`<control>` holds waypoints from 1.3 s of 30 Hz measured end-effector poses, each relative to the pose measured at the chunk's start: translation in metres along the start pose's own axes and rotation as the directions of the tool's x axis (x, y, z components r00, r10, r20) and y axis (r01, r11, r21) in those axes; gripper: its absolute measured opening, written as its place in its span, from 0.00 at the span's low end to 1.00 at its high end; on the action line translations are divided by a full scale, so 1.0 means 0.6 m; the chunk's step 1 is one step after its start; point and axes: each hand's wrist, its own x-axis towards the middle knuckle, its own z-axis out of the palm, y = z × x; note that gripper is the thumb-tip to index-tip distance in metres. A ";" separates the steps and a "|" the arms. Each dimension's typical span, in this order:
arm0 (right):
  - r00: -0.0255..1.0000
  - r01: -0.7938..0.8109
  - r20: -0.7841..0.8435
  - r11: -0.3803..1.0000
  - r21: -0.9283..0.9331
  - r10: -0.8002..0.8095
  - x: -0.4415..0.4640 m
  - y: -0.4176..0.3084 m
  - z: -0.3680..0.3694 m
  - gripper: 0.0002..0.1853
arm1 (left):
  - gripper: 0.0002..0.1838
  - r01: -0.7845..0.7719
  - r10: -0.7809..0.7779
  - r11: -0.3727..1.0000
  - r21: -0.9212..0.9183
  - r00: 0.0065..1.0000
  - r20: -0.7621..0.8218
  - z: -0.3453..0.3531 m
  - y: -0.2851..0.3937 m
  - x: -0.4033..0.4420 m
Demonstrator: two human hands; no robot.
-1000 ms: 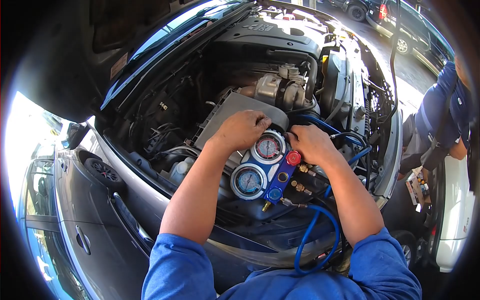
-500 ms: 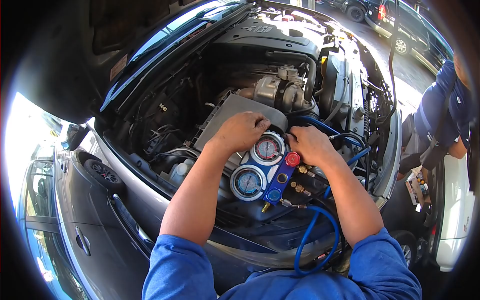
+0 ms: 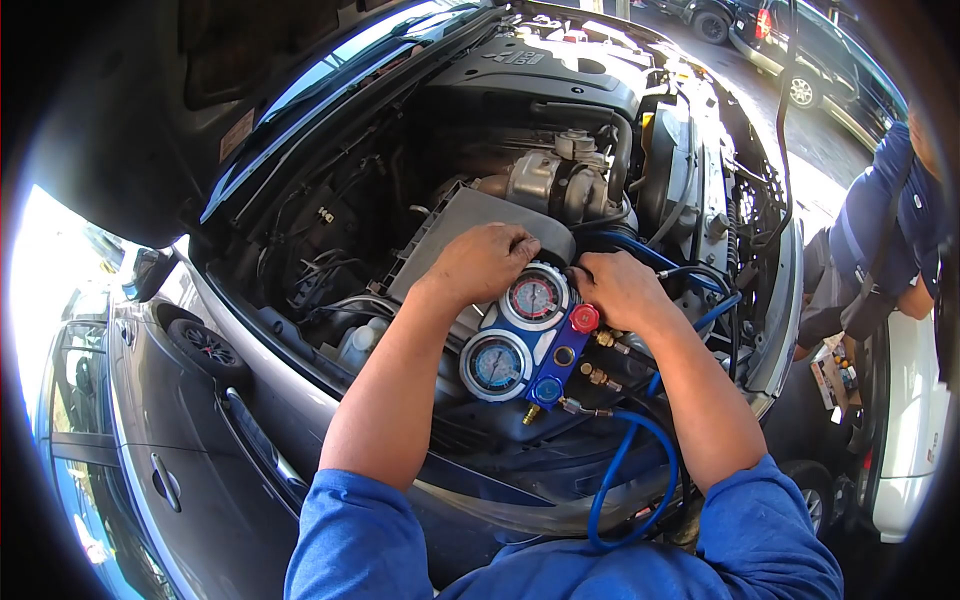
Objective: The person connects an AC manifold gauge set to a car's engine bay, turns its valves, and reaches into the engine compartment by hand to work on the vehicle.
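Note:
A blue manifold with two round gauges lies tilted over the front side of the open engine bay. My left hand is closed at the upper left edge of the upper gauge, fingers curled beside the black air box. At the upper right edge of the manifold, next to the red knob, is my right hand, also closed. What the fingertips of either hand grip is hidden. Brass fittings and a looping blue hose come off the manifold's right side.
The engine cover and a metal turbo housing lie beyond my hands. A raised hood is at upper left. Another person in dark blue stands at the right, near a white vehicle. A dark car is at left.

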 end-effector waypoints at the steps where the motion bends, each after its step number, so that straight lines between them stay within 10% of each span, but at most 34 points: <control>1: 1.000 0.001 0.001 1.000 0.000 -0.001 0.000 0.000 -0.001 0.21 | 0.22 0.008 -0.008 1.000 -0.001 1.000 0.008 -0.001 0.001 0.000; 39: 1.000 0.020 -0.011 1.000 0.008 -0.020 -0.004 -0.004 -0.004 0.20 | 0.22 -0.012 0.012 1.000 -0.007 1.000 -0.015 0.005 -0.006 0.001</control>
